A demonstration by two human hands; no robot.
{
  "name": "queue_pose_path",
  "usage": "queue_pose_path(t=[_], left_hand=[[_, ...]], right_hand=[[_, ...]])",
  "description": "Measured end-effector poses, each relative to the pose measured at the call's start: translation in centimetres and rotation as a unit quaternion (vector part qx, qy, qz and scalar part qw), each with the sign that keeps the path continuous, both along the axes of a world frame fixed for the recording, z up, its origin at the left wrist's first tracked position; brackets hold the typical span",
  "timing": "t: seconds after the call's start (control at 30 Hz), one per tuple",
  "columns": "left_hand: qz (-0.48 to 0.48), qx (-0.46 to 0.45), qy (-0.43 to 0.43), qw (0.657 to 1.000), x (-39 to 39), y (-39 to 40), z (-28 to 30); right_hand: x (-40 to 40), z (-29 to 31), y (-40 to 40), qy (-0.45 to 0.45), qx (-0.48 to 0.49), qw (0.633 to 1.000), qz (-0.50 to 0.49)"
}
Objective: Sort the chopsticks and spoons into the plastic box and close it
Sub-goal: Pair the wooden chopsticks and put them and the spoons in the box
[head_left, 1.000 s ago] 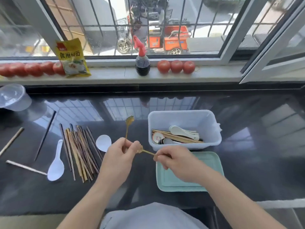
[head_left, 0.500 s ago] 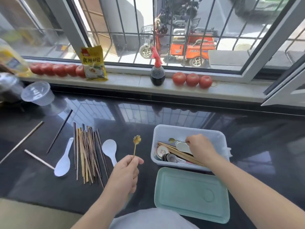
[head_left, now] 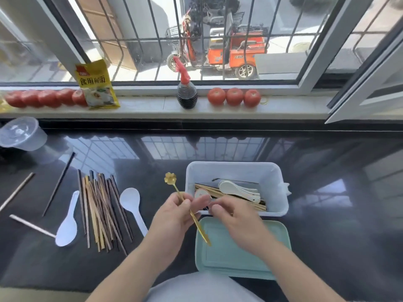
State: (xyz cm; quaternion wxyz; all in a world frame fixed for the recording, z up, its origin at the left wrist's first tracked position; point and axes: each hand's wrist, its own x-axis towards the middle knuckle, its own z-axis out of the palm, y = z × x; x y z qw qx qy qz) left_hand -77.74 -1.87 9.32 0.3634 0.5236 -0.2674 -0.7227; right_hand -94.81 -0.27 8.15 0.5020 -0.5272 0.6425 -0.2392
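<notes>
My left hand [head_left: 174, 214] pinches a thin gold spoon [head_left: 197, 225] with a flower-shaped bowl, its handle slanting down over the green lid [head_left: 239, 258]. My right hand [head_left: 237, 219] hovers just right of it with loosely curled fingers, fingertips close to the spoon, holding nothing I can see. Behind the hands stands the white plastic box [head_left: 237, 168], holding chopsticks and white spoons. A bundle of wooden chopsticks [head_left: 102, 210] lies to the left, flanked by two white plastic spoons [head_left: 67, 223] [head_left: 130, 201].
Single chopsticks [head_left: 58, 184] [head_left: 17, 190] [head_left: 32, 225] lie scattered at far left on the black counter. A clear plastic bowl [head_left: 21, 134] stands at back left. The window sill carries tomatoes [head_left: 234, 97], a sauce bottle [head_left: 187, 94] and a yellow packet [head_left: 96, 86].
My right hand came back out of the box to the front, beside my left hand. The gold spoon in my left hand tilted, its handle now over the lid.
</notes>
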Motion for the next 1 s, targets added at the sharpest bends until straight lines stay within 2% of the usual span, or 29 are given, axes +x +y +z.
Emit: queue_pose_path(t=[0.1, 0.17, 0.2, 0.27, 0.3, 0.37, 0.43, 0.53, 0.67, 0.77, 0.83, 0.93, 1.0], left_hand=[[-0.014, -0.025, 0.032, 0.999, -1.1, 0.3, -0.5], [-0.01, -0.044, 0.027, 0.999, -1.3, 0.5, -0.6], [-0.007, -0.048, 0.009, 0.999, -1.1, 0.6, -0.6], [0.011, -0.017, -0.055, 0.998, -0.5, 0.6, -0.7], [0.03, 0.016, -0.086, 0.996, 0.0, 0.7, -0.8], [0.061, 0.068, -0.117, 0.989, 1.0, 0.9, -1.3], [0.074, 0.094, -0.124, 0.985, 1.8, 1.1, -1.5], [0.073, 0.113, -0.12, 0.984, 2.1, 1.3, -1.6], [0.053, 0.117, -0.121, 0.984, 1.7, 1.4, -1.2], [0.053, 0.116, -0.125, 0.984, 1.9, 1.5, -1.2], [0.061, 0.118, -0.127, 0.983, 2.3, 1.6, -1.4], [0.063, 0.119, -0.126, 0.983, 2.5, 1.7, -1.5], [0.06, 0.119, -0.127, 0.983, 2.5, 1.7, -1.5]], right_hand=[[2.7, 0.5, 0.8, -0.126, 0.015, 0.992, -0.018], [2.9, 0.4, 0.8, -0.16, 0.024, 0.986, -0.039], [2.4, 0.1, 0.6, -0.139, 0.007, 0.99, -0.034], [0.2, -1.0, -0.5, 0.007, -0.074, 0.997, -0.021], [-1.4, -1.9, -1.5, 0.116, -0.12, 0.986, -0.024], [-5.1, -3.7, -3.8, 0.298, -0.17, 0.939, -0.021], [-7.7, -5.4, -5.9, 0.402, -0.149, 0.903, 0.023], [-8.0, -6.6, -7.7, 0.47, -0.108, 0.865, 0.136], [-6.7, -6.2, -9.0, 0.568, -0.124, 0.771, 0.259], [-6.4, -6.3, -9.5, 0.594, -0.127, 0.726, 0.322], [-6.4, -6.3, -9.5, 0.597, -0.127, 0.715, 0.34], [-6.8, -6.2, -9.2, 0.589, -0.128, 0.728, 0.327], [-7.2, -5.9, -8.8, 0.598, -0.12, 0.721, 0.33]])
